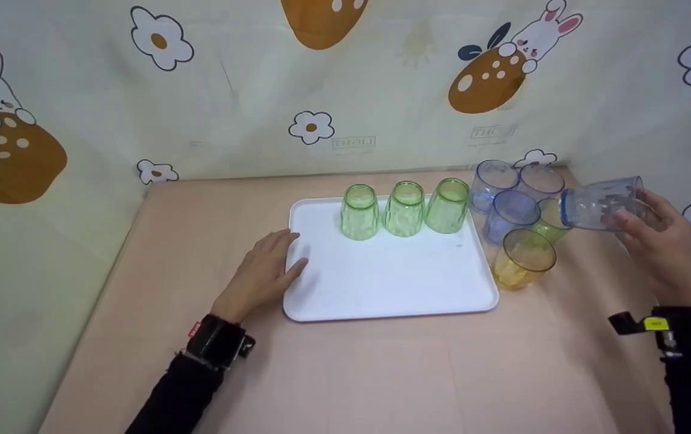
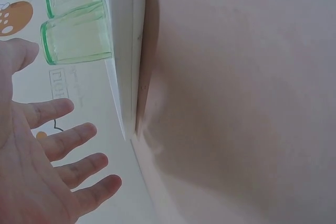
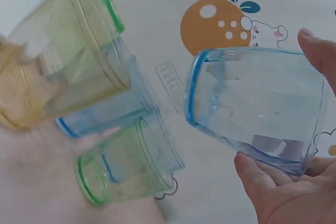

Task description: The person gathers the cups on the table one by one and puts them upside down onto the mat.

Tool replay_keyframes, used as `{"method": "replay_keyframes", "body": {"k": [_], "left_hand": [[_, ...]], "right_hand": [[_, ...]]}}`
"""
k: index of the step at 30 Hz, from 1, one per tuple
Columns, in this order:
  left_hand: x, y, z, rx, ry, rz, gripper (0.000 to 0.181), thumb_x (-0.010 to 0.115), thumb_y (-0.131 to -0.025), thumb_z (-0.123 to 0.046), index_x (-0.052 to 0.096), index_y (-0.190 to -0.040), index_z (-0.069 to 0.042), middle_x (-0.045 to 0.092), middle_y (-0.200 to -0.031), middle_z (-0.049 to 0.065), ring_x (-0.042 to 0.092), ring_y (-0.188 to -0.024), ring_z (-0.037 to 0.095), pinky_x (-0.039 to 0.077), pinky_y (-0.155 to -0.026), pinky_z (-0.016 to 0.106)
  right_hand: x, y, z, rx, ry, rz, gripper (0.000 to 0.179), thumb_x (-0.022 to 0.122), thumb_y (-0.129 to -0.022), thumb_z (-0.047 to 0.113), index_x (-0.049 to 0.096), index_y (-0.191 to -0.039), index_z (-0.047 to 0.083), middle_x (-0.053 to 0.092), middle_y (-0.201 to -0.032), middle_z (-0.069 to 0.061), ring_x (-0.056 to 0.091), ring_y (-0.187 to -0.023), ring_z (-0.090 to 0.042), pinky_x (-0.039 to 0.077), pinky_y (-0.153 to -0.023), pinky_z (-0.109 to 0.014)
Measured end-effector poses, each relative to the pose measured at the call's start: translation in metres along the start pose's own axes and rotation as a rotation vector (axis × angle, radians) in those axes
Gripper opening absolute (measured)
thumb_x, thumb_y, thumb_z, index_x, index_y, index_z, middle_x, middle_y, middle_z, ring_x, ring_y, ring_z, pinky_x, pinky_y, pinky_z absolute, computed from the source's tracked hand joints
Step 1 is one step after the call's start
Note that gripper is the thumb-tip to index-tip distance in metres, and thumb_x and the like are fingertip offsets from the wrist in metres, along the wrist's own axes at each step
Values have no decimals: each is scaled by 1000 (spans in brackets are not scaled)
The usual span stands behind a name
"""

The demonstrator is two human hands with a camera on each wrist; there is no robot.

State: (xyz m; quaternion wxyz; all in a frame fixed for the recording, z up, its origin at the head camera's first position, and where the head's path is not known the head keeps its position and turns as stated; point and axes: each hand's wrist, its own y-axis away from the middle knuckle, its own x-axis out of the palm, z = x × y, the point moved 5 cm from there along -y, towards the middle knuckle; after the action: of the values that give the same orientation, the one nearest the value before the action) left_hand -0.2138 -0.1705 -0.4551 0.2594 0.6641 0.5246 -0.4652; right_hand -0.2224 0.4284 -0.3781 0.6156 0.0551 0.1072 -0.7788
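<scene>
At the left edge of the white tray (image 1: 381, 277), my left hand (image 1: 258, 274) is held with fingers spread; in the left wrist view its palm shows with nothing in it. My right hand (image 1: 668, 247) grips a clear blue cup (image 1: 602, 204) by its wide end, holding it sideways in the air with the base toward the left. Three green cups stand upside down along the tray's back: a left one (image 1: 360, 214), a middle one (image 1: 404, 211) and a right one (image 1: 448, 208). The right wrist view shows the gripped cup (image 3: 257, 108) between thumb and fingers.
Right of the tray, upright cups stand close together: a yellow cup (image 1: 520, 265), a green cup (image 1: 547, 226) partly hidden, and three blue ones, the nearest blue cup (image 1: 511, 217) among them. A printed cloth (image 1: 249, 120) hangs behind the pinkish tabletop (image 1: 369, 374).
</scene>
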Motion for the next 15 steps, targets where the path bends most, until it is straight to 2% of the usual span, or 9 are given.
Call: {"method": "replay_keyframes", "body": {"k": [3, 8, 11, 15], "left_hand": [[0, -1, -1, 9, 7, -5, 61, 52, -105, -44, 48, -147, -1, 42, -152, 20, 36, -140, 38, 31, -112, 58], [1, -1, -1, 12, 12, -6, 60, 53, -105, -43, 49, -147, -1, 43, -152, 21, 37, -140, 38, 32, -111, 58], [1, -1, 0, 14, 14, -11, 60, 53, -105, -44, 49, -147, -1, 43, -152, 21, 37, -140, 38, 32, -111, 59], [1, -1, -1, 19, 17, -18, 59, 53, -105, -44, 49, -147, -2, 43, -152, 20, 37, -140, 37, 33, -111, 58]], "right_hand": [[9, 1, 4, -7, -273, 7, 73, 68, -99, 12, 28, -160, 16, 24, -163, -16, 30, -147, -26, 42, -96, -15], [30, 2, 13, -82, -749, 133, 53, 59, -103, 8, 40, -153, 3, 38, -154, -15, 38, -143, -25, 40, -108, -29], [42, 3, 17, -87, -904, 175, 53, 60, -103, 13, 42, -151, 0, 41, -154, -17, 38, -143, -26, 35, -112, -34], [55, 2, 20, -57, -987, 181, 59, 67, -100, 19, 43, -151, 2, 40, -155, -16, 37, -144, -27, 34, -114, -35]]}}
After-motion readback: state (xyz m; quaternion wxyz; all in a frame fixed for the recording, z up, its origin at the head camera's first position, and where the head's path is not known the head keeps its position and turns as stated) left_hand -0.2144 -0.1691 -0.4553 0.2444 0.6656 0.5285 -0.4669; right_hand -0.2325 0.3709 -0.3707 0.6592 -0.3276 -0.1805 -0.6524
